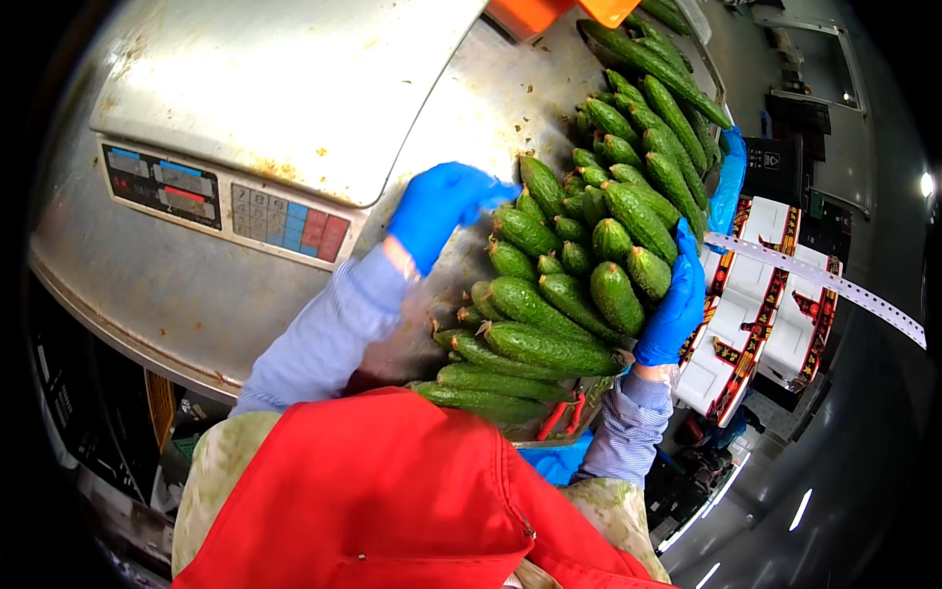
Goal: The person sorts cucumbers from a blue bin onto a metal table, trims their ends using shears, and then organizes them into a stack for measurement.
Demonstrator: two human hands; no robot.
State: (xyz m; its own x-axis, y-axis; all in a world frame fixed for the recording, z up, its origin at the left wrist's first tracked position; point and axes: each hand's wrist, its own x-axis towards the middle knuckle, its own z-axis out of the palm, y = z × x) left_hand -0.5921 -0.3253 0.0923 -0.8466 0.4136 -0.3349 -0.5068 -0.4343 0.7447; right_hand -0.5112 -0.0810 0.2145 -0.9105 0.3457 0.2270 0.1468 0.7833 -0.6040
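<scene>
A large pile of green cucumbers (541, 305) lies on the metal table, many with brownish blossom ends. My left hand (449, 210), in a blue glove, is at the pile's left edge with its fingers bent towards the cucumber tips; the fingertips are blurred, and whether they pinch anything is unclear. Against the right side of the pile rests my right hand (673, 302), also blue-gloved, its fingers extended along the cucumbers; it does not close round any. Two red chilli peppers (563, 418) lie beside the lower cucumbers, near the table's front edge.
At the left stands a digital weighing scale (257, 96) with a keypad. Orange containers (537, 13) show at the top. White boxes with patterned tape (743, 309) are stacked beyond the right edge of the metal table (184, 309), where a perforated white strip (824, 280) sticks out.
</scene>
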